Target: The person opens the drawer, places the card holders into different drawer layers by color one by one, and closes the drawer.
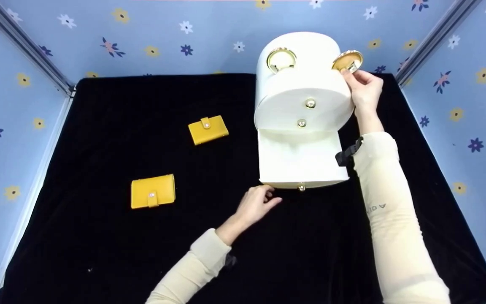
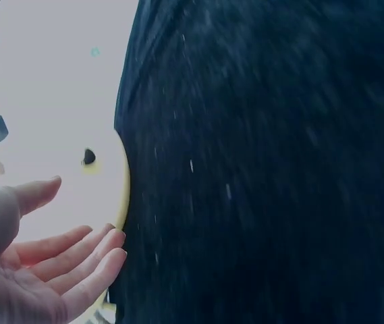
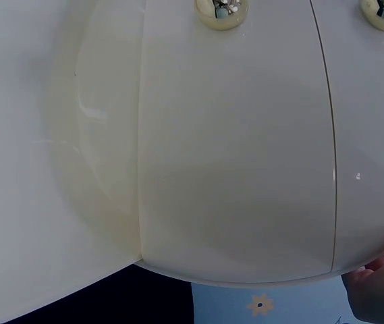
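Note:
A white drawer cabinet [image 1: 285,101] with a rounded front stands at the right of the head view, its bottom drawer [image 1: 300,158] pulled out. Two gold-rimmed round pieces [image 1: 347,61] rise from its top. My right hand [image 1: 365,90] grips the cabinet's upper right side, thumb at the base of the right round piece; its fingers show at the cabinet's edge in the right wrist view. My left hand [image 1: 255,204] is at the drawer's front left corner, fingertips right at the edge. In the left wrist view its fingers [image 2: 87,270] are extended beside the drawer front [image 2: 104,192].
Two yellow snap-tab card holders lie on the black cloth [image 1: 99,139] to the left: one nearer the front [image 1: 153,191], one farther back [image 1: 208,130]. Gold knobs [image 1: 310,104] stick out from the drawer fronts. Blue flowered panels [image 1: 163,38] enclose the table at back and sides.

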`<state>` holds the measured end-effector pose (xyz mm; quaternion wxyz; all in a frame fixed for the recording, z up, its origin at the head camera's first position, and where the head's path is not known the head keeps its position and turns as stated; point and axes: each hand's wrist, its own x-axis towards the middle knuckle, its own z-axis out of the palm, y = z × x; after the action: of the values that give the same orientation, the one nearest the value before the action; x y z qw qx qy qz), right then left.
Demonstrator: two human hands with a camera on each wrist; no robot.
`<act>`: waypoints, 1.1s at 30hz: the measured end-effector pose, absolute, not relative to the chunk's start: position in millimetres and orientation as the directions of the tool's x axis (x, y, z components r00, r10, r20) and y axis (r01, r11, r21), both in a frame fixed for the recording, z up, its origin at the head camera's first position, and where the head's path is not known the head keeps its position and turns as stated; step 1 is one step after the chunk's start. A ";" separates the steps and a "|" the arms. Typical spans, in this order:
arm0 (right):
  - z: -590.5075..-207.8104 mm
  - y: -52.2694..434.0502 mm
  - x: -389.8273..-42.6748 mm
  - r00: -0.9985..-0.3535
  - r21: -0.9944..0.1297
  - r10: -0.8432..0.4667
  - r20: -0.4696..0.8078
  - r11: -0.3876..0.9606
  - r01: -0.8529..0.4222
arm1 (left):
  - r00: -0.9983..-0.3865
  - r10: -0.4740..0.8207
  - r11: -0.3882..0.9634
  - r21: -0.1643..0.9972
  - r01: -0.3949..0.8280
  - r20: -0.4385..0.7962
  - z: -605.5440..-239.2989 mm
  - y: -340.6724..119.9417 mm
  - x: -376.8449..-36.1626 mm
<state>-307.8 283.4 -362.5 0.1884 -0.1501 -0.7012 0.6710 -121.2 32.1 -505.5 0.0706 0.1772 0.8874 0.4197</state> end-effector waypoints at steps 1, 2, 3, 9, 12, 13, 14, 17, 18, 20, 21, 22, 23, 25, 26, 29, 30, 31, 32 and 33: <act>-362.7 283.5 -308.0 -0.884 -0.998 0.464 0.062 0.052 -0.043 | -0.925 0.379 0.585 0.769 0.258 0.021 -505.4 27.7 -121.9; -362.8 283.5 -308.0 -0.883 -0.998 0.465 0.061 0.049 -0.043 | -0.923 0.385 0.586 0.767 0.261 0.019 -505.4 23.3 -122.5; -363.0 283.4 -308.1 -0.882 -0.998 0.467 0.062 0.048 -0.044 | -0.920 0.391 0.588 0.764 0.266 0.019 -505.6 19.0 -123.3; -363.1 283.0 -308.6 -0.881 -0.998 0.469 0.062 0.042 -0.048 | -0.915 0.404 0.614 0.739 0.279 0.010 -505.1 -8.0 -127.8; -362.6 283.0 -308.8 -0.881 -0.998 0.469 0.059 0.035 -0.048 | -0.919 0.395 0.610 0.741 0.279 0.021 -504.3 -21.6 -130.2; -362.5 283.0 -308.8 -0.881 -0.998 0.468 0.059 0.033 -0.049 | -0.920 0.390 0.609 0.742 0.280 0.027 -504.1 -26.4 -130.9; -362.4 283.0 -308.9 -0.882 -0.998 0.468 0.060 0.031 -0.051 | -0.923 0.384 0.607 0.745 0.278 0.031 -504.0 -31.1 -131.5; -362.3 282.8 -309.0 -0.883 -0.998 0.465 0.058 0.025 -0.052 | -0.931 0.364 0.613 0.743 0.268 0.035 -505.0 -45.8 -133.0; -362.4 282.7 -309.1 -0.884 -0.998 0.463 0.057 0.023 -0.052 | -0.934 0.355 0.618 0.741 0.263 0.035 -505.5 -51.1 -133.2; -362.5 282.5 -309.2 -0.886 -0.998 0.461 0.055 0.021 -0.051 | -0.941 0.338 0.627 0.737 0.252 0.034 -505.9 -61.8 -133.4; -362.5 282.6 -309.2 -0.886 -0.999 0.461 0.054 0.021 -0.049 | -0.944 0.328 0.631 0.736 0.245 0.033 -506.3 -67.2 -133.4; -362.6 282.6 -309.2 -0.886 -0.999 0.461 0.054 0.023 -0.048 | -0.948 0.317 0.636 0.734 0.238 0.032 -506.2 -72.5 -133.3; -362.6 282.6 -309.1 -0.886 -0.998 0.461 0.056 0.027 -0.049 | -0.951 0.307 0.641 0.732 0.232 0.032 -506.1 -78.0 -133.0; -362.7 282.8 -308.9 -0.885 -0.998 0.462 0.061 0.033 -0.052 | -0.956 0.292 0.652 0.725 0.222 0.030 -505.9 -88.7 -132.7; -362.7 283.0 -308.9 -0.884 -0.998 0.463 0.061 0.034 -0.052 | -0.958 0.284 0.657 0.722 0.215 0.027 -505.8 -93.9 -132.6; -362.6 283.0 -308.6 -0.883 -0.998 0.466 0.058 0.034 -0.047 | -0.963 0.270 0.674 0.711 0.203 0.019 -504.8 -108.7 -132.9; -362.6 283.0 -308.6 -0.882 -0.999 0.468 0.053 0.032 -0.043 | -0.963 0.268 0.680 0.706 0.200 0.015 -503.9 -113.4 -132.9; -362.5 282.9 -308.6 -0.882 -0.999 0.469 0.048 0.030 -0.039 | -0.964 0.266 0.686 0.700 0.199 0.013 -503.4 -117.8 -133.3; -362.5 282.8 -308.5 -0.881 -0.999 0.472 0.045 0.031 -0.035 | -0.964 0.265 0.692 0.694 0.196 0.008 -502.3 -122.1 -133.5; -362.4 282.8 -308.3 -0.880 -0.999 0.474 0.042 0.031 -0.031 | -0.965 0.261 0.700 0.687 0.193 0.005 -501.5 -126.3 -133.7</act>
<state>-308.3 282.8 -362.4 0.1862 -0.1598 -0.6934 0.6775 -133.7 -126.3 -501.5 0.0464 0.1231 0.9209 0.3669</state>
